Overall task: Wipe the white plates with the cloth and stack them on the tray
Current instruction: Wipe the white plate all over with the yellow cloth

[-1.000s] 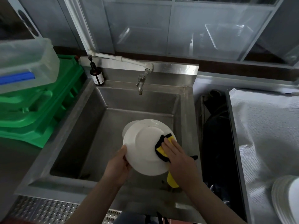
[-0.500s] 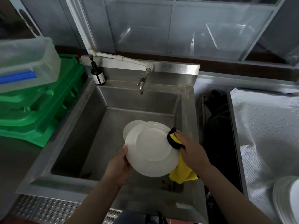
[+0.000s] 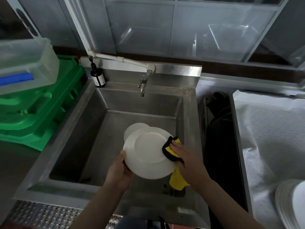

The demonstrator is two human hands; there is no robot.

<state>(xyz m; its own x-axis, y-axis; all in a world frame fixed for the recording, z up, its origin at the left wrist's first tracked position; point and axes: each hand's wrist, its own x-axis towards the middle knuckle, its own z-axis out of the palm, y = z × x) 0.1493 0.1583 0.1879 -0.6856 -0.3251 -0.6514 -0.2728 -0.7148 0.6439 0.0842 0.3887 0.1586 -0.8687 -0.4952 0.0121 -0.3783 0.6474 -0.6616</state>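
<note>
Over a steel sink [image 3: 69, 142], a white plate [image 3: 148, 154] is gripped at its edge by the left hand [image 3: 119, 172]; a yellow cloth [image 3: 171, 150] is pressed against its right rim by the right hand's [image 3: 186, 157] flat fingers.

Dim, soft daylight from twelve o'clock.
Glare on glass panes [image 3: 214, 30] — wide-angle bending toward edges, corners slightly blurred.
</note>
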